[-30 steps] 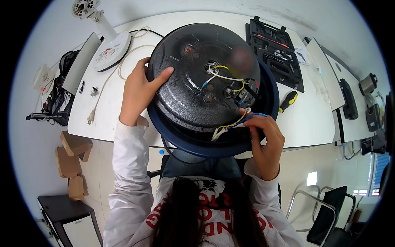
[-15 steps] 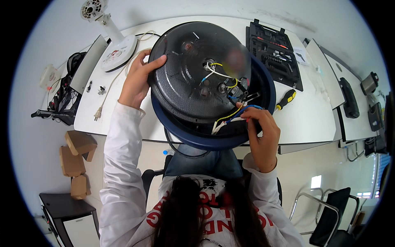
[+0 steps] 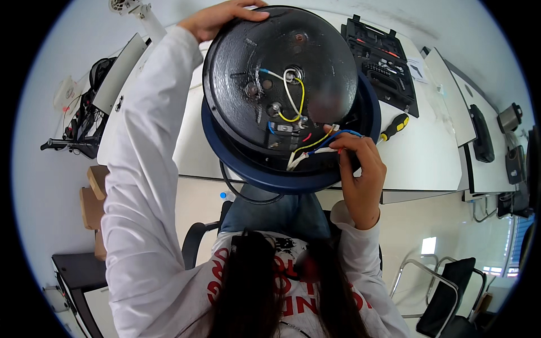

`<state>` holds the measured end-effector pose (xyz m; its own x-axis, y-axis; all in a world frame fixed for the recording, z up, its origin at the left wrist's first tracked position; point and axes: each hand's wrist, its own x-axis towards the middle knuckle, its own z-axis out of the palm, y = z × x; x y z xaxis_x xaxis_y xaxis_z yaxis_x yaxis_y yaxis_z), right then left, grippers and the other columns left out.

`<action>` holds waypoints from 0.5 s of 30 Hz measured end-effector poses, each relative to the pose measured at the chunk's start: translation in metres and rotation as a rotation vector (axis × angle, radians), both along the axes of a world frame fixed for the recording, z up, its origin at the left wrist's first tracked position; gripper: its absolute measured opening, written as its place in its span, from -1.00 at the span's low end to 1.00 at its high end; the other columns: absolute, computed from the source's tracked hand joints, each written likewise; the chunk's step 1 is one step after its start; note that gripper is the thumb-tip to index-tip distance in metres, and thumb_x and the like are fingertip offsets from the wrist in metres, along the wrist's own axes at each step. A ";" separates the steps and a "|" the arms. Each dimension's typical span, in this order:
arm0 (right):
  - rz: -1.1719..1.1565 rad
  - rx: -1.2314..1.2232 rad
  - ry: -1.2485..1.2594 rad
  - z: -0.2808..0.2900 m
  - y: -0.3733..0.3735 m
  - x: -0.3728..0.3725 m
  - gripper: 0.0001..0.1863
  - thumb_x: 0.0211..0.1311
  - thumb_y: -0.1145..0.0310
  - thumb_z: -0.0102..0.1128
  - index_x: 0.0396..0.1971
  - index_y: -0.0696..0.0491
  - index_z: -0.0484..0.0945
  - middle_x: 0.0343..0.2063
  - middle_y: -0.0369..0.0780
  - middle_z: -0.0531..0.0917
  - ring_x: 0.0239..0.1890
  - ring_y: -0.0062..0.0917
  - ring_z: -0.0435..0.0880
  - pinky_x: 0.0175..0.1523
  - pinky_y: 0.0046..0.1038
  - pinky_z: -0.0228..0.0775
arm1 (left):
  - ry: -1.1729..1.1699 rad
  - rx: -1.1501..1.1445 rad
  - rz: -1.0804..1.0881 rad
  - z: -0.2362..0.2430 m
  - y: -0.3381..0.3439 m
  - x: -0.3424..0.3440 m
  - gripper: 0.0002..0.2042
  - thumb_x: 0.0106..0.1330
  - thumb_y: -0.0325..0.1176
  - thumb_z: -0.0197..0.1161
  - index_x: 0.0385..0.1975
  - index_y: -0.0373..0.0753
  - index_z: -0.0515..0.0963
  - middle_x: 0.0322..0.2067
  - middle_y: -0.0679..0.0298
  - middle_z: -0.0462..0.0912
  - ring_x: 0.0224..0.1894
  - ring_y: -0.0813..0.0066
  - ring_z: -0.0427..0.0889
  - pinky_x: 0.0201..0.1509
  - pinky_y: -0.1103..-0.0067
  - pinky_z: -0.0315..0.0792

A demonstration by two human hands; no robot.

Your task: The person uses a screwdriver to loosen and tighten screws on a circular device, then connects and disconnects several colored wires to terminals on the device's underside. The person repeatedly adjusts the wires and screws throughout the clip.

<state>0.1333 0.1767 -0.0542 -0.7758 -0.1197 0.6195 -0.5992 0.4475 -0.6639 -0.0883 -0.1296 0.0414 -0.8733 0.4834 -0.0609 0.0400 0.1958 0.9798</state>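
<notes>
A big round appliance (image 3: 248, 50) lies upside down on the white table (image 3: 420, 155). Its black underside faces me, ringed by a dark blue rim (image 3: 284, 180). Yellow, white, blue and red wires (image 3: 293, 101) run across the underside. My left hand (image 3: 220, 17) grips the appliance's far top edge, arm stretched out. My right hand (image 3: 360, 169) pinches the bundle of loose wires at the lower right of the rim. A black cord (image 3: 242, 188) hangs below the rim.
A yellow-handled screwdriver (image 3: 393, 127) lies right of the appliance. An open black tool case (image 3: 383, 62) sits behind it. A white panel (image 3: 118, 73) and cables lie at far left, cardboard boxes (image 3: 93, 194) on the floor, a black chair (image 3: 451, 293) at lower right.
My left hand slid from the appliance's left side up to its far top edge. The appliance now sits closer and larger in view. My right hand stays on the wires.
</notes>
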 end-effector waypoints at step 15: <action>-0.043 0.083 -0.027 0.006 -0.001 -0.002 -0.73 -0.03 0.82 0.15 -0.37 0.14 0.61 -0.33 -0.19 0.71 -0.23 -0.39 0.60 -0.12 -0.46 0.41 | -0.074 -0.501 -0.292 0.022 0.041 -0.075 -0.28 0.26 -0.12 0.41 0.36 -0.26 0.29 0.19 0.04 0.51 0.20 0.24 0.50 0.24 0.38 0.42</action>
